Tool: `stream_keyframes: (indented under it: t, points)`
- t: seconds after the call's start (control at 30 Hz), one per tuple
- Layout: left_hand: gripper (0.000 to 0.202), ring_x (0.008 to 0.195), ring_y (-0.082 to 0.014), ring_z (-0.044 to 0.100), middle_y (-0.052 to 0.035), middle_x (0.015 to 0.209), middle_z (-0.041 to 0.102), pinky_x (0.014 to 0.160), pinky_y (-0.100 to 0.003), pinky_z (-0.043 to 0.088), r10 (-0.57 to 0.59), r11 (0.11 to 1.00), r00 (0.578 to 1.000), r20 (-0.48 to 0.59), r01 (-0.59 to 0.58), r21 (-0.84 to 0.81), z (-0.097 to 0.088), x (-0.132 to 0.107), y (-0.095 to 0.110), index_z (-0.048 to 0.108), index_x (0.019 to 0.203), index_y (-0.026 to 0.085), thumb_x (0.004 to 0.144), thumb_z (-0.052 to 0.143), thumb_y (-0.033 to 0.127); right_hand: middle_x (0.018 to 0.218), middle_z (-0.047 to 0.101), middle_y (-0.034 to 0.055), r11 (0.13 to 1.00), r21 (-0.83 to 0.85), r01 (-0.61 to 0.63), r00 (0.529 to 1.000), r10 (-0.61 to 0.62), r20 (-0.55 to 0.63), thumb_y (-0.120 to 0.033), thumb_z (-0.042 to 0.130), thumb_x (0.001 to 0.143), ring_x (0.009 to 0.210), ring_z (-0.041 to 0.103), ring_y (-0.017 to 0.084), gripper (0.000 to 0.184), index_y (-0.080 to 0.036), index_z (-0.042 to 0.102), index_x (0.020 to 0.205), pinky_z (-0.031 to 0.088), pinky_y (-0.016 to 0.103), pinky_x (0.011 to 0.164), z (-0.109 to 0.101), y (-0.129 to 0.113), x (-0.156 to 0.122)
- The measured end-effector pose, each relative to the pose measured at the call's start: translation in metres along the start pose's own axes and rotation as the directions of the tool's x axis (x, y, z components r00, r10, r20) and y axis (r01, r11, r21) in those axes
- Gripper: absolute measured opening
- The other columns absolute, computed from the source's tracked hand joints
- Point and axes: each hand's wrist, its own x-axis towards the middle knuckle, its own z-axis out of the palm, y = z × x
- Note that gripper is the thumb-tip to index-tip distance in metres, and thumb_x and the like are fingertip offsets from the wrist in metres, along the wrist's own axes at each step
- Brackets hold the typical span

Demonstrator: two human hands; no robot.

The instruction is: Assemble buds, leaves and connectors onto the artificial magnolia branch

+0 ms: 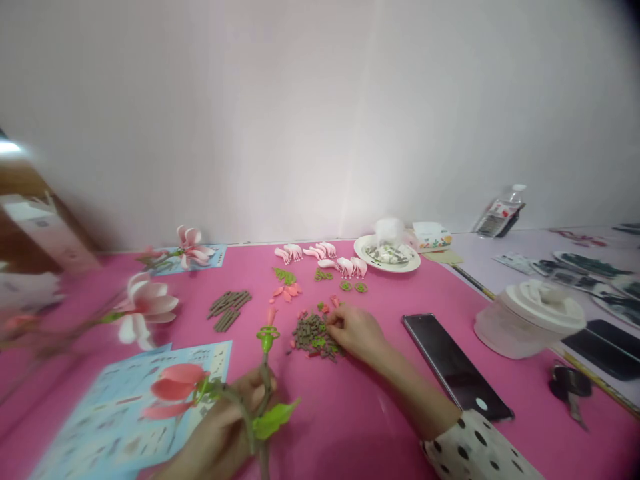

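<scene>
My left hand [235, 413] is closed around the brown stem of a plastic flower branch [267, 380]. The branch carries a pink blossom [177, 390] on its left fork, a green leaf [275, 420] low down and a green cup piece [268, 337] with a pink centre at its upright tip. Over a pile of small brown pieces [313, 333], mixed with some green and pink ones, my right hand [356, 331] has its fingertips pinched together at the right side. Whatever may be between those fingertips is too small to make out.
Pale pink petals [345, 267], green parts [284, 275] and brown sticks [230, 307] lie sorted behind the pile. Finished flowers [145, 307] and an instruction sheet [125, 400] are at left. A phone [455, 367], white plate [410, 263], lidded tub [527, 320] and keys [570, 387] are at right.
</scene>
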Motion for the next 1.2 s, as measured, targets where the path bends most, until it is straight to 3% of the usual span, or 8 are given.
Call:
stream_keyframes:
  t: [0.37,0.67,0.97,1.07,1.2]
  points:
    - [0.016,0.047,-0.0061,0.051,0.0003,0.056,0.059,0.047,-0.016,0.039,0.007,1.000,0.993,0.116,-0.010,0.026,-0.002,0.002,-0.006,0.072,0.074,0.013,0.065,0.080,0.022,0.085,0.066,0.0029,0.995,-0.046,0.084,0.996,-0.083,0.009,-0.018,0.055,0.076,0.075,0.058,0.017,0.014,-0.021,0.069,0.077,0.028,0.024,0.057,0.006,-0.008,-0.006]
    - [0.029,0.040,-0.0073,0.047,0.0010,0.052,0.058,0.042,-0.019,0.033,0.010,0.987,0.990,0.139,-0.032,0.159,0.012,-0.002,-0.010,0.067,0.067,0.015,0.054,0.085,0.033,0.072,0.060,0.0021,0.998,-0.021,0.055,0.996,-0.056,-0.069,-0.015,0.054,0.073,0.064,0.051,0.014,0.008,-0.017,0.059,0.067,0.022,0.025,0.054,0.011,-0.008,-0.004]
    - [0.020,0.045,-0.0061,0.045,0.0024,0.055,0.055,0.044,-0.017,0.031,0.060,0.988,0.974,0.219,-0.089,0.124,0.005,0.003,-0.009,0.066,0.070,0.013,0.063,0.079,0.026,0.061,0.058,-0.0005,0.972,0.209,0.105,0.983,-0.069,-0.169,-0.012,0.053,0.075,0.055,0.049,0.013,0.011,-0.017,0.054,0.065,0.030,0.024,0.054,0.008,-0.010,-0.002]
    - [0.018,0.045,-0.0062,0.044,0.0025,0.054,0.054,0.044,-0.018,0.031,0.086,0.985,0.973,0.213,-0.115,0.129,0.003,0.004,-0.009,0.066,0.070,0.013,0.065,0.078,0.025,0.060,0.059,-0.0005,0.929,0.343,0.142,0.982,-0.087,-0.170,-0.013,0.052,0.078,0.054,0.053,0.013,0.013,-0.017,0.054,0.066,0.037,0.023,0.053,0.007,-0.017,-0.003]
    - [0.015,0.047,-0.0066,0.045,0.0023,0.054,0.053,0.047,-0.018,0.033,0.114,0.985,0.982,0.150,-0.132,0.111,0.002,0.006,-0.009,0.066,0.070,0.013,0.066,0.077,0.023,0.070,0.066,0.0010,0.830,0.520,0.205,0.979,-0.168,-0.117,-0.018,0.052,0.082,0.059,0.060,0.012,0.012,-0.016,0.064,0.084,0.047,0.022,0.055,0.007,-0.034,-0.011]
